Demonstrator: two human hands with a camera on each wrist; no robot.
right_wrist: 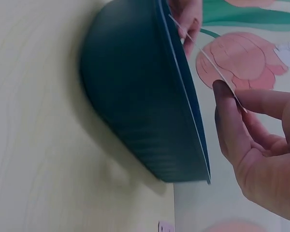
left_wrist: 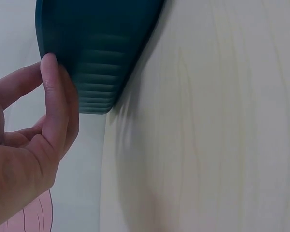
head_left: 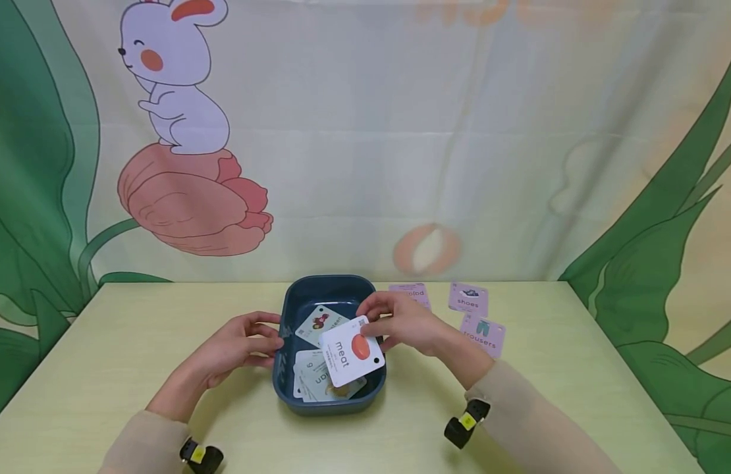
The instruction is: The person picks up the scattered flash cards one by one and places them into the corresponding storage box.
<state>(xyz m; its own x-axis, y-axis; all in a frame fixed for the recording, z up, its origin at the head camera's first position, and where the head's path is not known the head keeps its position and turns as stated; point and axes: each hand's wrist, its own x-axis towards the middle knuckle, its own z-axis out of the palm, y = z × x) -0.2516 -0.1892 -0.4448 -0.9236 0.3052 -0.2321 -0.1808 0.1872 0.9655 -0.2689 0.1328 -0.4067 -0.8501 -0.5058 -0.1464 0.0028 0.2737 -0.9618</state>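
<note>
One "meat" card (head_left: 349, 354) hangs tilted over blue bin (head_left: 330, 409), pinched near edge by fingers of right hand (head_left: 408, 324). Imo light pinch beats squeezing, card could bend. Left hand (head_left: 235, 345) touches bin's side, fingers loosely bent; decent brace. Other cards (head_left: 311, 376) inside, don't snag.

Table (head_left: 549, 329): pale wood-grain | backdrop (head_left: 353, 151): white rabbit (head_left: 184, 99), pink flower (head_left: 188, 204) | sides: green leaves (head_left: 650, 289)

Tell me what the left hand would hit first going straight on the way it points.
The left hand would first meet the dark blue bin, on its left wall, which it seems to touch.
</note>
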